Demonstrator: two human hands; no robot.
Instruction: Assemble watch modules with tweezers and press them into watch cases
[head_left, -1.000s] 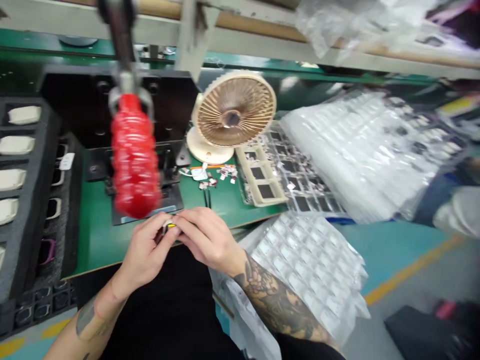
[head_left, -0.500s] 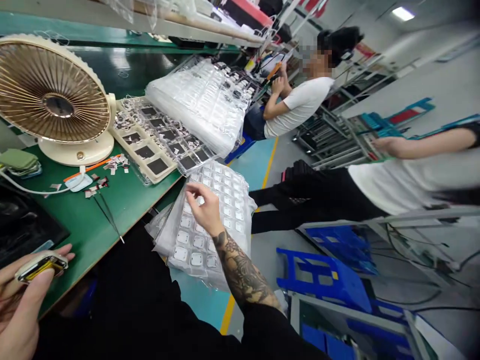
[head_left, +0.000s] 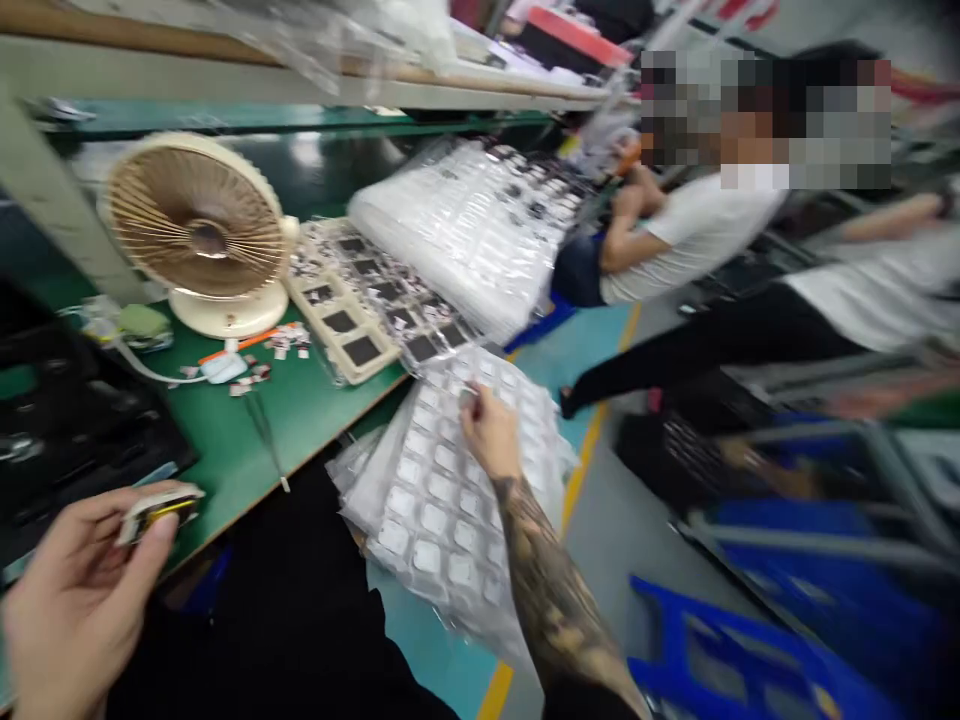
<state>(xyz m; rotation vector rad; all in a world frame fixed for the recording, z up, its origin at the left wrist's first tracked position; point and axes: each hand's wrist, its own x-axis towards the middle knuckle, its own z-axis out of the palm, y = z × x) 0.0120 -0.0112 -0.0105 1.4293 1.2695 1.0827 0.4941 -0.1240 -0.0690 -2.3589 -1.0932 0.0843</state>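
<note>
Left hand: the left hand [head_left: 71, 590], nearest the camera at the lower left, pinches one small flat white-and-yellow part [head_left: 159, 508] between thumb and fingers, just off the near edge of the table.
Right hand: the right hand [head_left: 491, 432] reaches out over a stack of clear plastic trays [head_left: 442, 510]; its fingertips rest on the top tray near the far end. The view is blurred, so whether it grips anything cannot be told.
Trays: the stack hangs past the table's near right corner, over the person's lap.
Table: green table [head_left: 300, 400], with one pair of tweezers [head_left: 270, 452] near the near edge and bare green surface around them.
Farther back: one beige fan [head_left: 199, 225], two beige trays of dark squares [head_left: 341, 320] beside it, and a pile of clear bags [head_left: 465, 225] at the far right edge.
Room: two other people [head_left: 697, 235] sit beyond the aisle; one blue stool [head_left: 720, 650] stands on the grey floor at lower right.
</note>
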